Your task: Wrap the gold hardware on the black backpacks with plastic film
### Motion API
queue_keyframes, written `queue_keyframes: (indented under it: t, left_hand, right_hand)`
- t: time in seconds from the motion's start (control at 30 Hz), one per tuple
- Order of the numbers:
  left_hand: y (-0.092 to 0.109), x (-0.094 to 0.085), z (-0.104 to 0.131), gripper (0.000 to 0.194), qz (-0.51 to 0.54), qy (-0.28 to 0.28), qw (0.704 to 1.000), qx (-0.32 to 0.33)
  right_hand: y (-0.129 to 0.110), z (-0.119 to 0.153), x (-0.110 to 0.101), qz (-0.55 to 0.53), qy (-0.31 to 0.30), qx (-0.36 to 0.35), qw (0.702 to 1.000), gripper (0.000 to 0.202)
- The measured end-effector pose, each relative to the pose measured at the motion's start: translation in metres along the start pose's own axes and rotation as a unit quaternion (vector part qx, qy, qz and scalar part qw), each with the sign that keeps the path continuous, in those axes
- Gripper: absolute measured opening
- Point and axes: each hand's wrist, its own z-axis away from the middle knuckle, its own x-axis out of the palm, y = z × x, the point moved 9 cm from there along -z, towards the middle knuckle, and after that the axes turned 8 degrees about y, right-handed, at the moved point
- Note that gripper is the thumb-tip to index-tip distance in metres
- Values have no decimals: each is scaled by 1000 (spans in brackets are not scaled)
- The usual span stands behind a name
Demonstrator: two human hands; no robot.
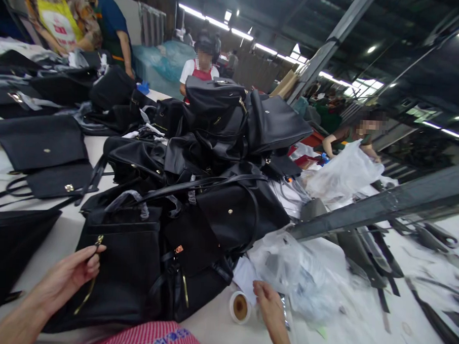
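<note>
Black handbag (pixel 124 276) at the worktop's (pixel 204 315) near edge: handles (pixel 127 194) wrapped, zipper (pixel 84 299) completion unclear; left hand (pixel 71 272) pinches the puller (pixel 99 239), right hand (pixel 268 306) relaxed, seemingly empty.

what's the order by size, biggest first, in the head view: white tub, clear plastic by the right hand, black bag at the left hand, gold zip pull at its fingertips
1. Black bag
2. Clear plastic
3. White tub
4. Gold zip pull
</note>
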Motion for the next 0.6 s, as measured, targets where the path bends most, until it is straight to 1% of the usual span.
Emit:
queue_keyframes:
  t: [0.07, 0.17, 0.27, 0.37, 0.43, 0.5, 0.57, 0.6]
  left_hand:
    - [-3, -1, -1, 11, -10, 17, 1000, -6]
    - [-5, -2, -1, 8, -15, 41, 999, 1]
    - [-6, -2, 5, 10, -14, 68, 998, 5]
    - [-6, -2, 12, 6, -7, 79, 997, 4]
    - [-3, -2, 16, 3, -6, 78, 997, 18]
    - [0, -2, 19, 4, -9, 77, 996, 37]
    - [0, -2, 21, 6, -15, 83, 995, 47]
    - [-1, -2, 21, 6, -19, 89, 995, 48]
  right_hand:
    - [10, -22, -5, 50, 33, -4, 998, 43]
    - [11, -63, -5, 122, 60, -23, 990, 33]
    - [7, -97, 5, 191, 51, -34, 980, 19]
    - [1, -116, 15, 242, 28, -37, 969, 15]
    - [-6, -117, 13, 262, 25, -45, 964, 15]
    - [-12, -105, 6, 271, 32, -64, 960, 26]
    - [-15, -78, 3, 267, 25, -101, 958, 37]
    - [-16, -58, 7, 260, 10, -125, 958, 38]
